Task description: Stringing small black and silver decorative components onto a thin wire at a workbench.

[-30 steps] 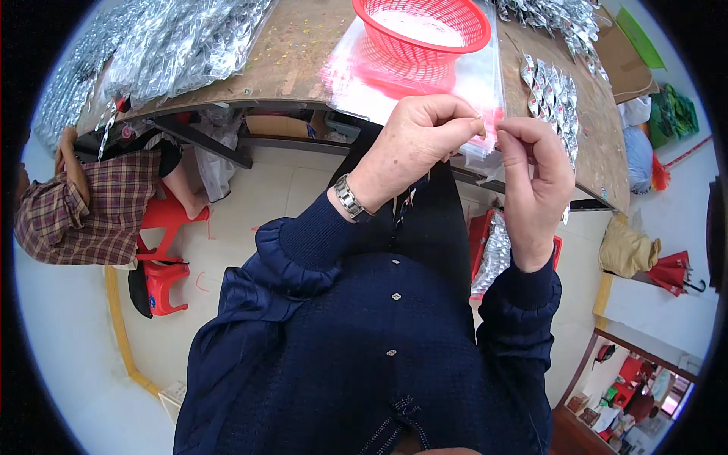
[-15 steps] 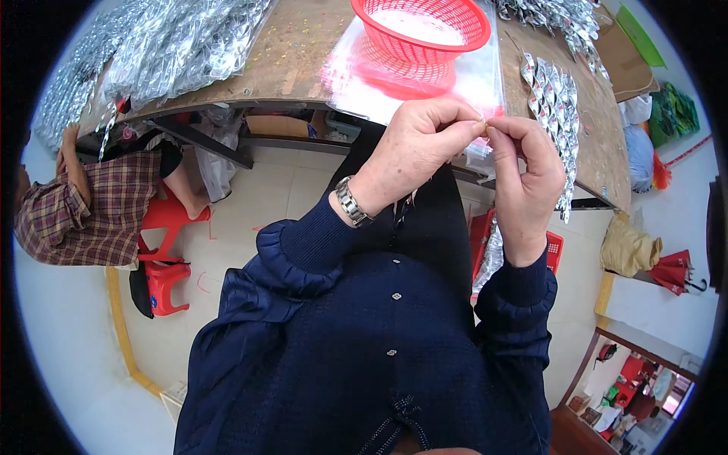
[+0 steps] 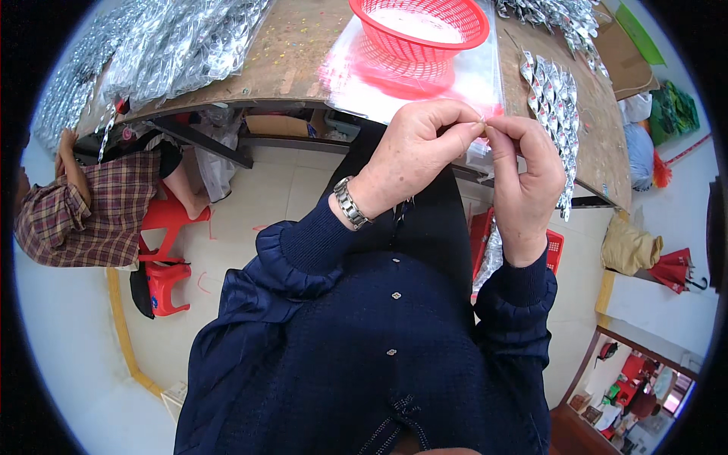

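Note:
Both my hands meet in front of the table's near edge, thumbs and forefingers pinched tip to tip. My left hand (image 3: 421, 148), with a metal watch at its wrist, and my right hand (image 3: 525, 174) close on something too small to make out. A dark, shiny bit hangs below my left hand. Just beyond them lies a stack of clear plastic bags (image 3: 485, 83) with pink and white print. On it stands a red plastic basket (image 3: 421, 49) with white contents. Silver twisted strips (image 3: 557, 106) lie beside my right hand and droop over the table edge.
Heaps of silver strips (image 3: 182, 53) cover the table's left part. At far left a person in a plaid shirt (image 3: 106, 201) sits on a red stool (image 3: 171, 216). A red crate (image 3: 555, 250) stands on the floor behind my right wrist. Under the table is a cardboard box (image 3: 280, 123).
My hands stay almost in place, still pinched together. The seated person's hand has shifted very slightly at the table edge.

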A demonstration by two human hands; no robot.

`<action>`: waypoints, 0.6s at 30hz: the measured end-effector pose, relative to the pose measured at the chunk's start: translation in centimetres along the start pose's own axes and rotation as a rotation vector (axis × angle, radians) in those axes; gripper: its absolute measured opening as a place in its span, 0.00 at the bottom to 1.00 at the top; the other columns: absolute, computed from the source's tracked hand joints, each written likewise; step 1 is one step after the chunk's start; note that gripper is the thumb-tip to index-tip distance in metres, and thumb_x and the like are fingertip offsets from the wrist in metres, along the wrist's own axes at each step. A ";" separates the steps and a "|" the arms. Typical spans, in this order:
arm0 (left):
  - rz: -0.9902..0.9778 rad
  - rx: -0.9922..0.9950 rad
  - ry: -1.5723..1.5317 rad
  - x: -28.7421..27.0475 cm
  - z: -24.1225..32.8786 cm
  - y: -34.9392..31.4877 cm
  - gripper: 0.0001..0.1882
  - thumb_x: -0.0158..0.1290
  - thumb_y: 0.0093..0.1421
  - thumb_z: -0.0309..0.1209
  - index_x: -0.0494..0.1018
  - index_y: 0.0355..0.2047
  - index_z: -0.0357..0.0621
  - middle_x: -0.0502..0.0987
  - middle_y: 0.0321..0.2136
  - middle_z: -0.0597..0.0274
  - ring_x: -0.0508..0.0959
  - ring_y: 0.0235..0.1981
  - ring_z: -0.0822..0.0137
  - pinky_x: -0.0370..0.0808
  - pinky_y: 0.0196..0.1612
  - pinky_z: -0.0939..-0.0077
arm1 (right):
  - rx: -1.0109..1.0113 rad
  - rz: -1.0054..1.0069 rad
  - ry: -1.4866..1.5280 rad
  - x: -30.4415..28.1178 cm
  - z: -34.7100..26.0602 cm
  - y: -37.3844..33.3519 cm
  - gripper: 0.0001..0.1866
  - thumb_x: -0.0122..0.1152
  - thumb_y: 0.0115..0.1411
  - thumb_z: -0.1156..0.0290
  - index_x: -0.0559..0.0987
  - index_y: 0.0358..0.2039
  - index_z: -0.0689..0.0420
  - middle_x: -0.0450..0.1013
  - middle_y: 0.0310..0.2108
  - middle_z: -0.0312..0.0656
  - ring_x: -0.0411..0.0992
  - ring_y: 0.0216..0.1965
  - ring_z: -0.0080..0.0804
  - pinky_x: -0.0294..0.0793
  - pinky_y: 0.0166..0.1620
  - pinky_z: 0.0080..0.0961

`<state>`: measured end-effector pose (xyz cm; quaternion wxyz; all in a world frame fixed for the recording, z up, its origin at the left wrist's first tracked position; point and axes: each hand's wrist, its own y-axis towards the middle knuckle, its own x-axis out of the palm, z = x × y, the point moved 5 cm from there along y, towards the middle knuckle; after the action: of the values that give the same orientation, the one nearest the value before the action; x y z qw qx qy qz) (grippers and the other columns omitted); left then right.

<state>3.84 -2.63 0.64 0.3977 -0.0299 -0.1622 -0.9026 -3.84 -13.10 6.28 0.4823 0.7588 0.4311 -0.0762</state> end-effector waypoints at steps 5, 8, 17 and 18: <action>0.001 -0.009 -0.032 0.0 -0.1 0.0 0.08 0.50 0.62 0.27 0.75 0.37 0.36 0.72 0.23 0.74 0.68 0.23 0.84 0.66 0.26 0.90 | 0.015 0.030 0.011 -0.2 -0.2 -0.2 0.04 0.59 0.53 0.83 0.76 0.29 0.63 0.73 0.26 0.44 0.73 0.28 0.35 0.71 0.32 0.24; 0.006 -0.017 -0.031 0.0 -0.1 0.0 0.08 0.51 0.62 0.27 0.76 0.37 0.36 0.72 0.24 0.74 0.68 0.23 0.84 0.66 0.26 0.90 | 0.041 0.030 0.020 -0.3 -0.2 -0.3 0.04 0.59 0.52 0.83 0.76 0.30 0.62 0.73 0.27 0.44 0.73 0.28 0.34 0.71 0.32 0.23; -0.002 -0.004 -0.009 0.1 -0.3 0.0 0.08 0.50 0.62 0.27 0.75 0.38 0.36 0.72 0.24 0.73 0.68 0.23 0.84 0.66 0.26 0.90 | 0.027 0.026 -0.002 -0.1 0.0 -0.2 0.03 0.59 0.53 0.82 0.76 0.30 0.62 0.73 0.26 0.45 0.73 0.28 0.35 0.71 0.33 0.24; -0.002 -0.004 -0.010 0.1 -0.2 0.0 0.08 0.50 0.62 0.27 0.75 0.38 0.36 0.72 0.24 0.73 0.68 0.23 0.84 0.66 0.26 0.90 | 0.026 0.026 -0.003 0.0 0.0 -0.2 0.03 0.59 0.53 0.82 0.76 0.30 0.62 0.73 0.26 0.45 0.73 0.28 0.35 0.71 0.33 0.24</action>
<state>3.79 -2.76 0.44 0.3958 -0.0349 -0.1625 -0.9032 -4.00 -13.08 6.19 0.4738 0.7704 0.4196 -0.0767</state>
